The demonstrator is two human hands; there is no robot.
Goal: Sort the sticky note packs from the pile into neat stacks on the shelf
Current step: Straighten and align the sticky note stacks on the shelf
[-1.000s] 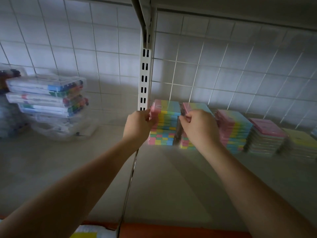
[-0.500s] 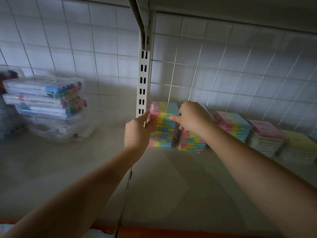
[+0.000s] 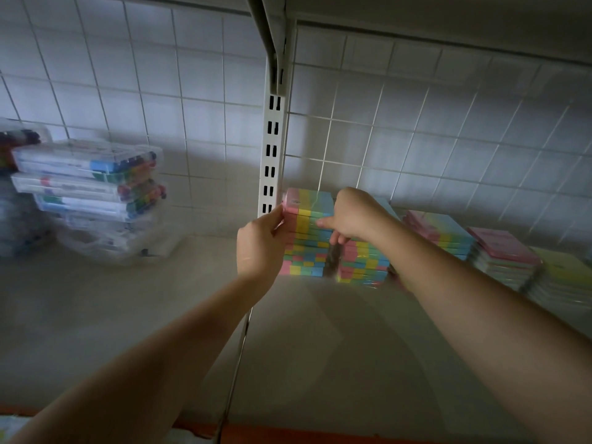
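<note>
The pale shelf runs across the view, backed by a white wire grid panel and split by a slotted white upright. At the far left a pile of clear marker cases leans unevenly. Along the back right stand rows of sticky note stacks: a tall rainbow-striped stack just beside the upright, a shorter striped stack touching its right side, then another striped stack, a pink-topped stack and a yellow-topped stack. The left hand pinches the tall stack's upper left edge with thumb and fingers. The right hand has its fingers curled against the upper front and right side of the same stack.
</note>
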